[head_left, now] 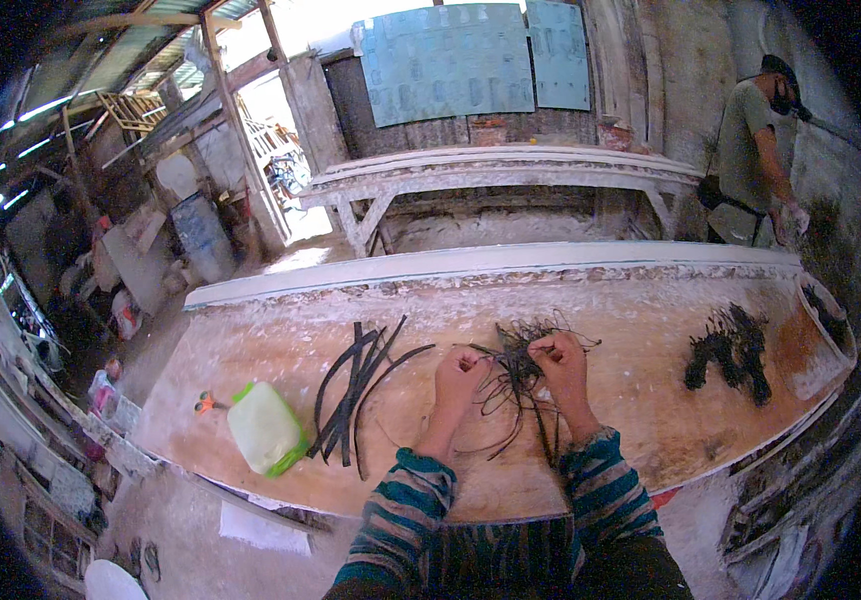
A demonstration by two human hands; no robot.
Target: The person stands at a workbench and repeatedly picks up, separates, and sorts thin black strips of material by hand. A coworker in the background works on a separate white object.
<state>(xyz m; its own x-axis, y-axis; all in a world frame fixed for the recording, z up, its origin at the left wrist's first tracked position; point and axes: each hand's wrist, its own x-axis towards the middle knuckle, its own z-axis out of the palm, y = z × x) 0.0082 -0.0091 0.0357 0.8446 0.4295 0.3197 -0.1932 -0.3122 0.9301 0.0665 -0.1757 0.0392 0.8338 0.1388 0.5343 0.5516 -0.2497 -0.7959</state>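
Observation:
My left hand (460,376) and my right hand (562,364) are raised a little over the near middle of the table, fingers pinched. A loose tangle of thin black cords (519,376) spreads between and behind them. The right fingers close on dark strands at the tangle's edge. At the left fingertips a thin dark strand seems to run toward the tangle, though its grip is too small to see well. Left of my hands lie several flat black strips (349,392), crossed over one another. Dark bundles of cord (731,352) rest at the table's right.
A pale container with green edges (266,430) and orange-handled scissors (209,403) lie on the left of the wooden table (641,440). A raised white ledge (511,260) runs along its far side. Beyond stands a long white bench (511,180); a person (748,150) is at the right.

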